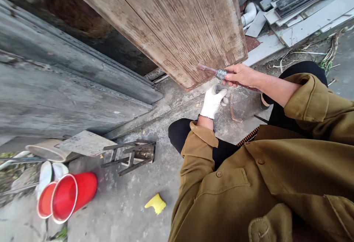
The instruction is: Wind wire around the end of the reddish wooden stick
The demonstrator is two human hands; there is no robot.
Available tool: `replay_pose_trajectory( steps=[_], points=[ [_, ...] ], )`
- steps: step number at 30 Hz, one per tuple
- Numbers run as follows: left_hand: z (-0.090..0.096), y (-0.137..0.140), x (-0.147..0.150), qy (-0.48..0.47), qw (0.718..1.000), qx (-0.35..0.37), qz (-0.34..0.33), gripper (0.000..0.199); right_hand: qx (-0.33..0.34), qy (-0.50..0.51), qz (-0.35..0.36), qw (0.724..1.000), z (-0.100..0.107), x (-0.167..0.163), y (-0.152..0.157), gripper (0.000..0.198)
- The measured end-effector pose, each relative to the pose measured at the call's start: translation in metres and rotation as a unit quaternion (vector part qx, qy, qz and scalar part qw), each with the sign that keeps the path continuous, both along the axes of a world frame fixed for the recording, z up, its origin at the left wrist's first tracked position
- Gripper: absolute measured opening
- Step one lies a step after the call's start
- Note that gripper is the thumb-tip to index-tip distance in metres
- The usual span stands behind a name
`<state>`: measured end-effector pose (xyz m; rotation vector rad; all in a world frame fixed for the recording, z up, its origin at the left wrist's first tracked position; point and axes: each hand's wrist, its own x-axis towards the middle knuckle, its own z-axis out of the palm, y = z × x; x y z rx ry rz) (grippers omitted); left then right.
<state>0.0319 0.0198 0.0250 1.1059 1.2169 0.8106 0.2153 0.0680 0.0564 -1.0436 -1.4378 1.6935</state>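
My right hand [239, 75] is bare and closed round a brown wooden stick [207, 68], which points left across the foot of a worn plank door [177, 24]. Just beyond my fingers, a band of silvery wire [221, 74] is wound round the stick. My left hand [214, 99], in a white glove with grey on the fingers, is just below it with its fingers curled in a pinch. Whatever they hold, if anything, is too small to make out. Right beside the glove, a thin bent brown piece [232, 110] shows over the concrete ground.
At lower left are red buckets [87, 190] and a small dark wooden stool [135, 153]. A yellow scrap [156, 203] lies on the concrete. Stacked boards and tiles [295, 28] fill the upper right, beside a white pipe elbow [249, 13]. Grey planks [69, 91] stand at left.
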Motion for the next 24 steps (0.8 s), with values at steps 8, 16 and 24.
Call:
replay_pose_trajectory(
  steps=[8,16,24],
  points=[
    [0.000,-0.006,0.000,0.347,0.903,0.246,0.061,0.010,-0.003,-0.096,-0.076,0.992,-0.003,-0.011,-0.001,0.023],
    [0.010,-0.014,-0.007,0.289,0.920,0.245,0.104,0.008,-0.028,-0.117,-0.061,0.991,0.019,-0.015,-0.003,0.030],
    [0.010,-0.001,-0.006,0.102,0.975,0.171,0.094,0.014,-0.024,-0.097,-0.063,0.993,0.030,-0.006,-0.001,0.023]
  ],
)
